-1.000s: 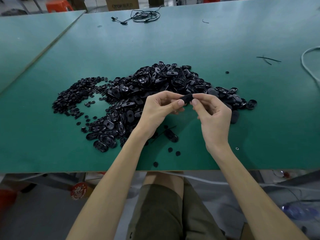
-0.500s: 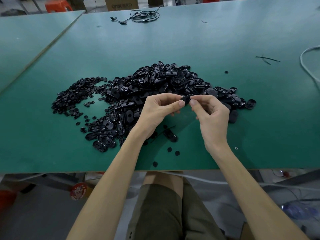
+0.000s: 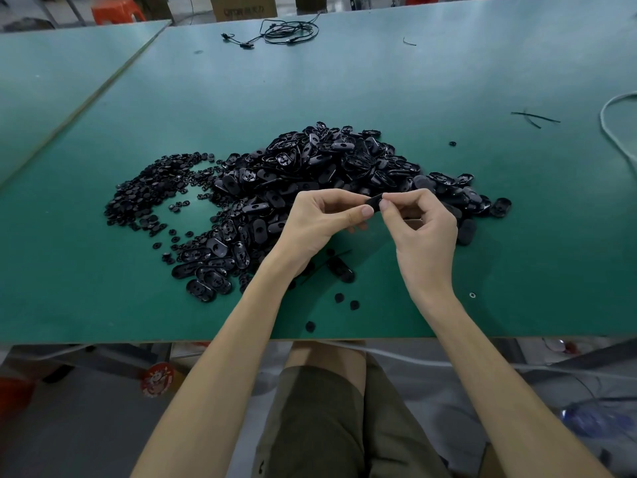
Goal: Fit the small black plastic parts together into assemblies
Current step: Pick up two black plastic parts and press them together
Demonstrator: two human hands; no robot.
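Observation:
A large heap of oval black plastic shells (image 3: 327,167) lies in the middle of the green table (image 3: 379,81). To its left spreads a patch of small round black pieces (image 3: 148,198). Above the table's near half, my left hand (image 3: 320,225) pinches one oval black part (image 3: 374,201) between thumb and fingers. My right hand (image 3: 420,229) meets it from the right, its fingertips pinching the same part's right end. Most of the part is hidden by my fingers.
Loose round pieces (image 3: 339,298) and one oval shell (image 3: 341,269) lie by the near edge. A black cable (image 3: 286,31) sits at the far edge, a white cord (image 3: 617,132) at the right, thin black strips (image 3: 534,115) nearby.
Both hands stay together on the part and have shifted very slightly up. My right fingertips have closed further over the part's right end.

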